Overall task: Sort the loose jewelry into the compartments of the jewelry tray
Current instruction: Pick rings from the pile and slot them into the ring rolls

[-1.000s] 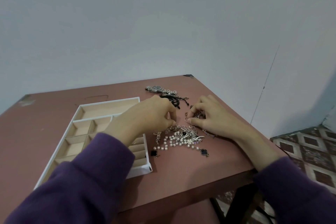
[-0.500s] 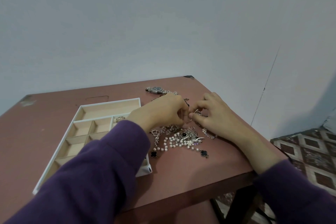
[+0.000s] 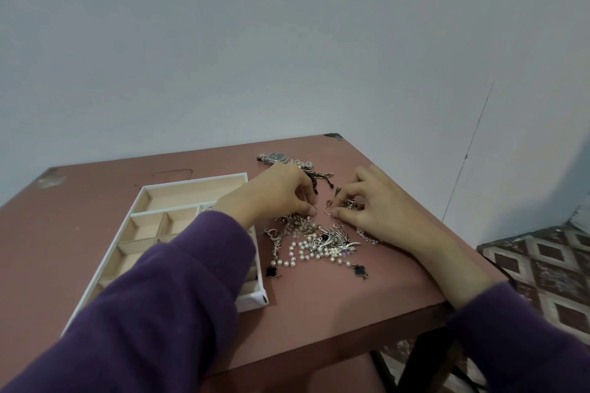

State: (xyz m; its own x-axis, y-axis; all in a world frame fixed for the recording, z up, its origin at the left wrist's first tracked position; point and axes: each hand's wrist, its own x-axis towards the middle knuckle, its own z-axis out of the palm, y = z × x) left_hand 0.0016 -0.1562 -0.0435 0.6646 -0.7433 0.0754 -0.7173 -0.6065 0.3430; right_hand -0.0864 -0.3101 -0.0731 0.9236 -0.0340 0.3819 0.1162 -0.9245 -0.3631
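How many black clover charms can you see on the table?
2. One black clover charm lies beside the tray's near right corner; the other lies right of it, below the pearls. The pile may hide more.

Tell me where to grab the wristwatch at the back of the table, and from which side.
Take the wristwatch by its case, pinching across the narrow width from above. It lies flat, dial up, with its metal band trailing right toward the dark bracelet; the case is the rigid part, and the left end is clear of the left hand.
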